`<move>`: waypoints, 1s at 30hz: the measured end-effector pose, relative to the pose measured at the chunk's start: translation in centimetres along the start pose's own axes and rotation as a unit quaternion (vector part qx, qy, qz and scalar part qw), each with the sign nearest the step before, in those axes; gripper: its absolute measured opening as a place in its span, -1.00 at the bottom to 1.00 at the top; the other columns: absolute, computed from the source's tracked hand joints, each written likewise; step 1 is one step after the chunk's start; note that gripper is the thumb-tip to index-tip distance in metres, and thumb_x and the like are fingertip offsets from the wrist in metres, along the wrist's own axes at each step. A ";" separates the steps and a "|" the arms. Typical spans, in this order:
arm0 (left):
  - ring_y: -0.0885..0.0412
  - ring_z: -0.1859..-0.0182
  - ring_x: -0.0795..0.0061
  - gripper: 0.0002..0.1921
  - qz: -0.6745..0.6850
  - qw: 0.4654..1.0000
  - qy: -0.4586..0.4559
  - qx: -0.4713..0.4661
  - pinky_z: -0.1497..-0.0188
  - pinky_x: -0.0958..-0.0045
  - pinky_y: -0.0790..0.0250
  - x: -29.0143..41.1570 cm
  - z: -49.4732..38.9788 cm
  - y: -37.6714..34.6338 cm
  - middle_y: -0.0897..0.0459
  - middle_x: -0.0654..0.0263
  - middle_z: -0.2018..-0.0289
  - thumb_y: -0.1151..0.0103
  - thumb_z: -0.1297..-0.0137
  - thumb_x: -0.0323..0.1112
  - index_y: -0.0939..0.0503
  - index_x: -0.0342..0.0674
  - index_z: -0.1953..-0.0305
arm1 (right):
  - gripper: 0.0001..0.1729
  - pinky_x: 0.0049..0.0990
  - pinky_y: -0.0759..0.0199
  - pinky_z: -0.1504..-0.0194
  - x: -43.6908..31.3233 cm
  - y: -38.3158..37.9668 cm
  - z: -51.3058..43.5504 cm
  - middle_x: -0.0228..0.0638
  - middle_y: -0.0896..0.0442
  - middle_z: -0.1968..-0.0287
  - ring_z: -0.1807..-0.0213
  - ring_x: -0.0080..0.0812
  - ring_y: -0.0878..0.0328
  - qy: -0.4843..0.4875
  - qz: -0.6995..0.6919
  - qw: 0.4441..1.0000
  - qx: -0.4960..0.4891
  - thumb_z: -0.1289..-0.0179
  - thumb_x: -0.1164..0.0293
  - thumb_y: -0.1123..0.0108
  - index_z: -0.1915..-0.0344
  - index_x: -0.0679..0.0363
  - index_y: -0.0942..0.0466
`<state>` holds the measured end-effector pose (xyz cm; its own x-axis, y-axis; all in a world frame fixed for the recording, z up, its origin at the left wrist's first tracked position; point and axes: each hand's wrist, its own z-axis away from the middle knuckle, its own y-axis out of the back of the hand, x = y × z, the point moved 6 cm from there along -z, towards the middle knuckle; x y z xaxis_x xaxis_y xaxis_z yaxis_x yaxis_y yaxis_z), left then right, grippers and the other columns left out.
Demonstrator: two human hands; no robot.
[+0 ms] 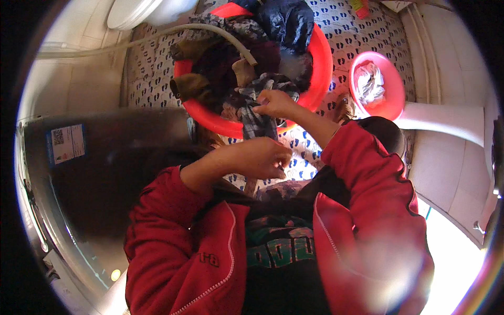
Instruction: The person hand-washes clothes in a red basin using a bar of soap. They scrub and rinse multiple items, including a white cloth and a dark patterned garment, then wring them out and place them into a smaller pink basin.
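Observation:
A red plastic tub (322, 67) full of wet-looking dark clothes stands on the floor before me. A black-and-white checked cloth (258, 120) hangs over its near rim. My right hand (278, 104) pinches the upper part of this cloth with thumb and fingers. Nearer my body, my left hand (262, 159) is curled at the cloth's lower end; its palm is hidden, so its hold is unclear. The open end of a pale hose (232, 37) lies over the clothes, beside a beige cloth piece (243, 73). An olive garment (191, 87) lies at the tub's left.
On the right, a pink basin (397, 92) holds white cloth, next to a white pedestal (445, 120). A dark appliance-like cabinet (106, 145) with a label is close on my left. The floor (151, 84) bears a footprint pattern. Pipes (429, 59) run along the right wall.

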<state>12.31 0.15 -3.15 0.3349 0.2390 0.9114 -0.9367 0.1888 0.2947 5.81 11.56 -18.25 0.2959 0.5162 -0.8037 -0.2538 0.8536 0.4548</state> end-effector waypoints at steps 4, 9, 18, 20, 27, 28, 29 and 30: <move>-0.63 0.24 0.04 -0.73 0.006 0.999 -0.024 -0.021 0.19 0.09 -0.44 1.1 -0.4 -2.2 -0.59 0.10 0.33 -0.37 -0.27 -0.26 -0.51 -0.27 0.23 | -0.14 -0.14 -0.49 -0.24 0.5 -3.0 0.4 0.03 -0.68 -0.15 -0.22 0.09 -0.62 -0.030 0.140 0.989 -0.031 -0.06 -0.06 -0.54 -0.23 0.26 -0.54; -0.64 0.20 -0.01 -0.74 -0.008 0.999 -0.042 -0.020 0.15 0.07 -0.44 0.7 -0.3 -3.2 -0.60 0.08 0.31 -0.36 -0.24 -0.28 -0.52 -0.29 0.24 | -0.30 -0.16 -0.54 -0.09 5.1 -3.9 -1.0 -0.01 -0.75 0.07 -0.05 0.04 -0.70 -0.091 0.100 0.991 0.016 0.04 0.00 -0.63 0.05 0.27 -0.62; -0.67 0.25 0.24 -0.79 0.031 0.995 0.018 0.096 0.22 0.25 -0.49 0.6 1.3 -1.4 -0.62 0.19 0.32 -0.37 -0.24 -0.39 -0.55 -0.26 0.18 | -0.74 -0.35 -0.59 0.19 2.3 3.0 -1.0 -0.27 -0.69 0.26 0.32 -0.30 -0.65 -0.085 -0.489 0.868 0.021 -0.23 0.26 -0.47 0.24 0.17 -0.62; -0.66 0.24 0.37 -0.81 0.149 0.960 0.043 0.235 0.20 0.34 -0.49 0.1 2.2 -0.2 -0.61 0.28 0.32 -0.36 -0.30 -0.40 -0.55 -0.25 0.16 | -0.75 -0.22 -0.61 -0.02 3.0 9.2 -0.5 -0.17 -0.70 0.20 0.12 -0.24 -0.71 -0.048 -0.609 0.789 0.064 -0.31 0.30 -0.36 0.17 0.24 -0.61; -0.56 0.23 0.50 -0.63 0.603 0.692 0.246 0.311 0.12 0.48 -0.55 -0.4 4.5 -1.3 -0.56 0.46 0.27 -0.19 -0.42 -0.42 -0.54 -0.13 -0.22 | -0.91 -0.30 -0.60 0.04 -3.7 19.0 2.8 -0.27 -0.70 0.29 0.24 -0.32 -0.68 0.106 -0.553 0.803 0.196 -0.41 0.44 -0.28 0.17 0.23 -0.62; -0.59 0.23 0.50 -0.63 0.676 0.664 0.188 0.257 0.11 0.49 -0.56 -1.9 2.3 -4.1 -0.60 0.44 0.24 -0.17 -0.45 -0.40 -0.54 -0.11 -0.24 | -0.84 -0.34 -0.56 0.14 -4.2 17.0 1.3 -0.30 -0.70 0.30 0.28 -0.36 -0.66 0.063 -0.516 0.839 0.161 -0.40 0.38 -0.34 0.18 0.26 -0.64; -0.62 0.22 0.51 -0.63 0.740 0.629 0.127 0.204 0.09 0.49 -0.58 -4.4 0.3 -6.9 -0.65 0.43 0.20 -0.14 -0.48 -0.39 -0.54 -0.09 -0.27 | -0.76 -0.36 -0.52 0.22 -4.4 14.8 -0.4 -0.35 -0.69 0.33 0.36 -0.38 -0.63 0.026 -0.411 0.894 0.178 -0.37 0.31 -0.39 0.15 0.27 -0.67; -0.65 0.20 0.52 -0.67 0.769 0.600 0.111 0.188 0.08 0.50 -0.59 -4.9 -0.4 -8.2 -0.68 0.40 0.15 -0.11 -0.50 -0.38 -0.56 -0.08 -0.24 | -0.63 -0.39 -0.54 0.23 -4.6 12.9 -1.4 -0.34 -0.69 0.33 0.37 -0.39 -0.66 -0.056 -0.210 0.967 0.131 -0.32 0.18 -0.43 0.10 0.26 -0.69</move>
<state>18.34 -2.16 -10.16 -0.9901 -0.0161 0.1392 -0.0971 -0.6368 -0.7649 -0.08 20.07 -9.22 0.4243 0.1123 -0.8985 0.1486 0.9702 0.1914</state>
